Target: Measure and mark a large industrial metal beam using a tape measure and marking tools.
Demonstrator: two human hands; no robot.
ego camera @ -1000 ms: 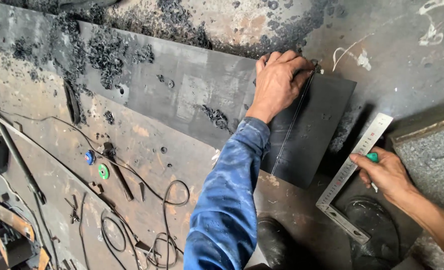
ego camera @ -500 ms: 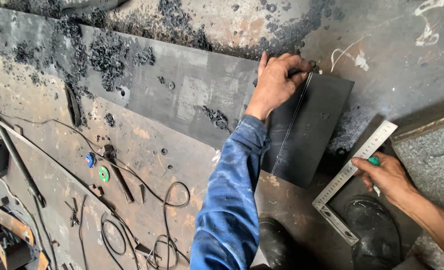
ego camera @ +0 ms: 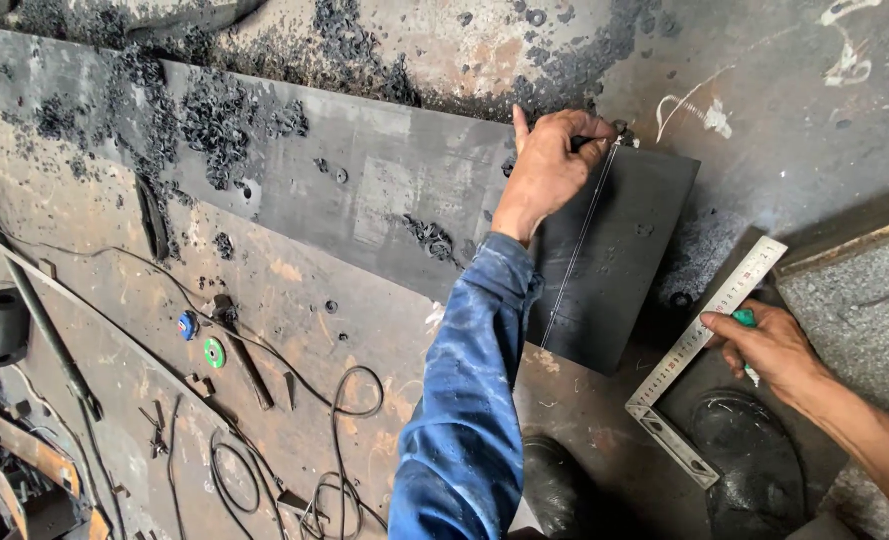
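1. Dark metal sheet (ego camera: 605,270) lies flat on the rust-stained floor (ego camera: 365,340); a thin scribed line runs down it.
2. Left hand (ego camera: 550,165), fingers clenched on a scriber (ego camera: 600,140), at the line's top end.
3. Right hand (ego camera: 770,345), fingers grasping a steel square (ego camera: 710,345), just beside the sheet.
4. Cables (ego camera: 335,470) well apart.

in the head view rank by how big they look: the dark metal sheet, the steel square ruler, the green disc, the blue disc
1. dark metal sheet
2. steel square ruler, by the right hand
3. green disc and blue disc: both tiny, green looks slightly larger, too close to rank.
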